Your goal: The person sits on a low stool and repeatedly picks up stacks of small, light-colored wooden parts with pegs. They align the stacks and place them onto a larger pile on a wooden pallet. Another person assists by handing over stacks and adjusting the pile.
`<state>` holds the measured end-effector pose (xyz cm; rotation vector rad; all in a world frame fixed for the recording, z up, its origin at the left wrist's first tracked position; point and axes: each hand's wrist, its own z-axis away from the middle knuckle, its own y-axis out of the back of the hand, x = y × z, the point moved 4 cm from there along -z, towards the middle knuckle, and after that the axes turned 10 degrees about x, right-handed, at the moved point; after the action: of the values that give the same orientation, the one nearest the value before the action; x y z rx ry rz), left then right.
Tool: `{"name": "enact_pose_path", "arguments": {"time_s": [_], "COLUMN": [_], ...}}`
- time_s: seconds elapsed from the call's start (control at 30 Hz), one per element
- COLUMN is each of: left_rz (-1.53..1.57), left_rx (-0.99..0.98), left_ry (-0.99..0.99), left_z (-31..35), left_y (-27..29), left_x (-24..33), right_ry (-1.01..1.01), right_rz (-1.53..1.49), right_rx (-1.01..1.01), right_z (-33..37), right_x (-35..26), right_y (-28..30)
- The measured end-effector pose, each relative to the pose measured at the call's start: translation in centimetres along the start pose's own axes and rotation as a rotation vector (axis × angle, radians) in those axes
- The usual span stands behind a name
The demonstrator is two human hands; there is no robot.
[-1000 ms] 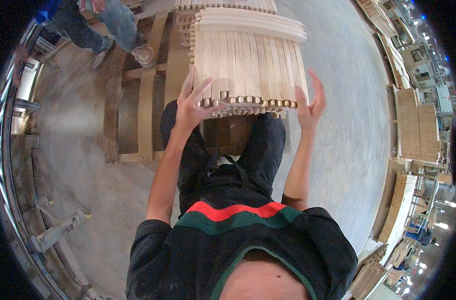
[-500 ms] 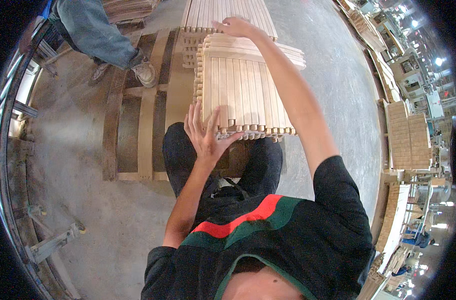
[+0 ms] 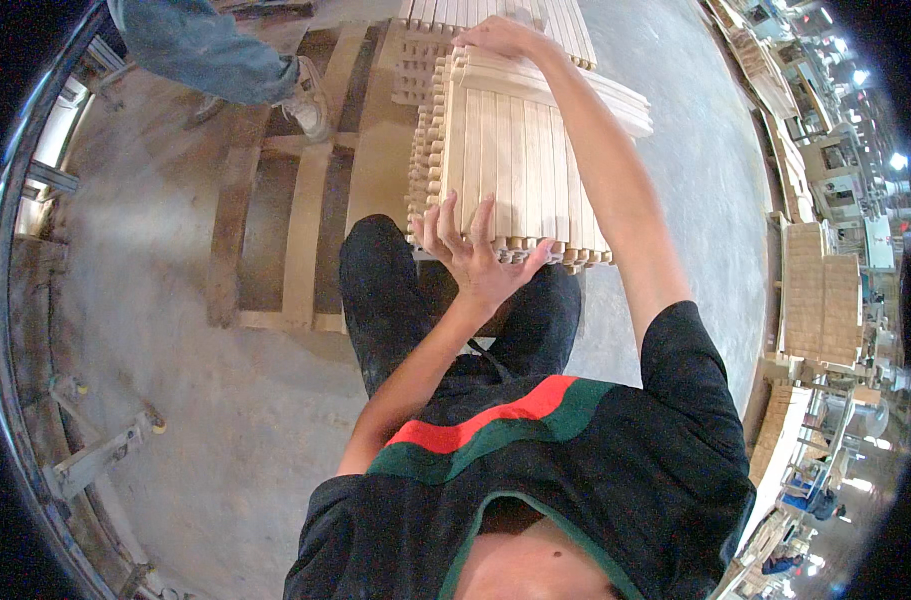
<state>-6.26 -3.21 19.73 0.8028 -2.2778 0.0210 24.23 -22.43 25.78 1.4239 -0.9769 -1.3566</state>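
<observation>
In front of me is a stack of pale wooden slats [image 3: 510,160], layered crosswise, with rounded tenon ends showing at its left and near sides. My left hand [image 3: 480,262] is spread at the near edge of the stack. Its fingers touch the top slats and its thumb points right along their ends. My right hand [image 3: 505,38] reaches to the far end, over the crosswise slats [image 3: 565,88] on top, which stick out at the right. Its visible fingers stretch left along the far edge; the other fingertips are hidden. Neither hand lifts a slat.
Beyond stands another slat stack [image 3: 435,14]. A wooden pallet [image 3: 297,235] lies on the concrete floor at the left, with a person's shoe [image 3: 310,105] at its far part. Piled wood [image 3: 810,290] and machines line the right side. A metal frame [image 3: 100,460] stands at the left.
My left hand has shifted right along the near edge, its fingers still spread. My right hand has come to the far end of the crosswise slats. The whole view has shifted slightly.
</observation>
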Motion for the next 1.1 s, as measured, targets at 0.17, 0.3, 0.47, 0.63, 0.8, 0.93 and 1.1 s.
{"name": "enact_pose_path", "arguments": {"time_s": [0.17,0.3,0.47,0.63,0.8,0.93,1.1], "left_rz": [-0.058,-0.066,-0.098,-0.109,-0.213,-0.237,-0.260], "left_rx": [0.094,0.062,0.033,-0.230,-0.828,-0.832,-0.797], "left_ry": [-0.053,-0.076,-0.127,-0.196,-0.210,-0.292,-0.322], "left_z": [1.2,0.7,-2.8,-6.5,-7.0,-5.1,-5.1], "left_y": [-1.2,-0.5,2.8,1.4,-2.6,-3.7,-3.5], "left_x": [-0.7,-0.3,-0.8,2.3,4.3,3.6,3.1], "right_ry": [-0.029,-0.001,0.103,0.033,-0.016,0.089,0.154], "right_rz": [-0.066,-0.096,0.134,0.230,-0.031,0.016,0.019], "right_rx": [-0.014,0.076,0.202,0.305,0.159,0.277,0.462], "right_z": [-0.6,0.8,8.5,15.6,14.1,13.7,12.6], "right_x": [0.5,0.2,3.9,8.4,9.5,10.6,7.7], "right_y": [-0.6,0.5,3.9,4.1,4.1,5.6,9.5]}}
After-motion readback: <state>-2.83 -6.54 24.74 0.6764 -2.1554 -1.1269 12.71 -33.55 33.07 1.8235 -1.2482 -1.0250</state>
